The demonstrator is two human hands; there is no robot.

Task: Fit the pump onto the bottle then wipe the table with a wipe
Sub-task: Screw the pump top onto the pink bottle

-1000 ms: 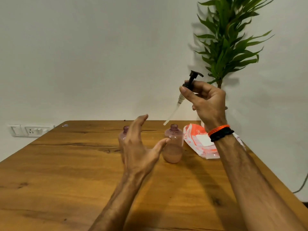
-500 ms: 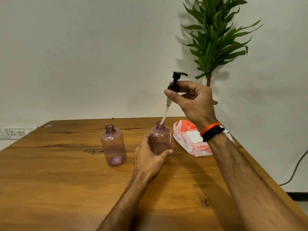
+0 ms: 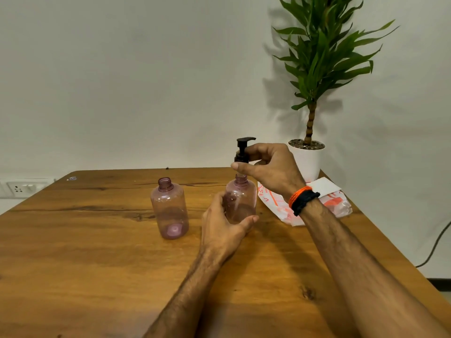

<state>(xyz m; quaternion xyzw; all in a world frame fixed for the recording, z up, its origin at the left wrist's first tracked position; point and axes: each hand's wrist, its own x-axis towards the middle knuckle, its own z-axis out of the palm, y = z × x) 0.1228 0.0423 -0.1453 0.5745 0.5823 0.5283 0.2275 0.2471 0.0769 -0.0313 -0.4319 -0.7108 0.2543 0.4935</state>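
Two clear pink bottles stand on the wooden table (image 3: 97, 252). My left hand (image 3: 223, 228) grips the right bottle (image 3: 241, 200) around its lower body. My right hand (image 3: 268, 167) pinches the black pump (image 3: 243, 150) by its collar, directly over that bottle's neck. The pump's tube runs down inside the bottle and the collar sits just above the neck. The left bottle (image 3: 169, 208) stands apart, uncapped and with nothing in it. An orange and white wipes pack (image 3: 327, 200) lies behind my right wrist, partly hidden by it.
A potted plant in a white pot (image 3: 308, 157) stands at the table's far right corner, close behind my right hand. A wall socket (image 3: 20, 187) sits at the left, beyond the table. A cable (image 3: 436, 242) hangs past the right edge.
My left hand closed around the right bottle. My right hand lowered the pump, and its tube went down through the neck into the bottle. The camera view shifted.
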